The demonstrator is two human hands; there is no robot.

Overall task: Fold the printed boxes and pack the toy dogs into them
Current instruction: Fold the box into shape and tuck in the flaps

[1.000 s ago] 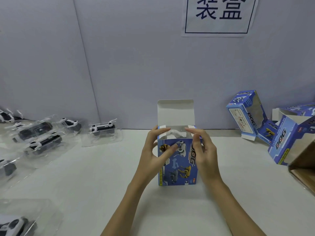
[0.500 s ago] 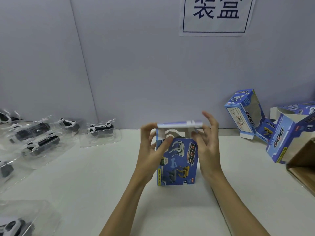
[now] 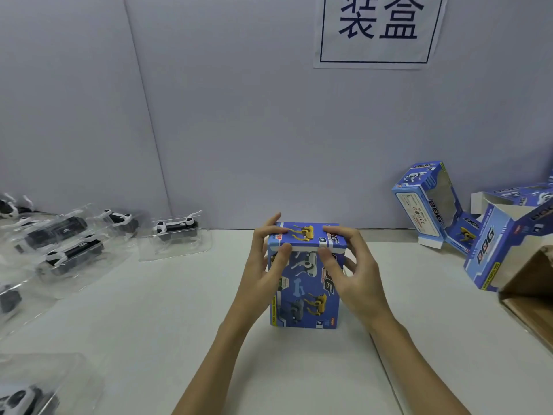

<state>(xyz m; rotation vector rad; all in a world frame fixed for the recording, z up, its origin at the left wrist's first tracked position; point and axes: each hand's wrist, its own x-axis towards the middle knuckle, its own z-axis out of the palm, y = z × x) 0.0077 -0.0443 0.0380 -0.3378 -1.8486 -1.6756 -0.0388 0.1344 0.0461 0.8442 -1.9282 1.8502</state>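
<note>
Box (image 3: 305,283) stands upright mid-counter (image 3: 179,310). Left hand (image 3: 263,271) and right hand (image 3: 350,274) grip its sides, fingers on the lid (image 3: 308,236).

the upright box (image 3: 305,283) is blue, printed with white, grey and yellow dogs and a pale bone, the boxes at right (image 3: 431,202) are lighter blue, and the bagged toy dogs (image 3: 176,226) are black and white.
</note>
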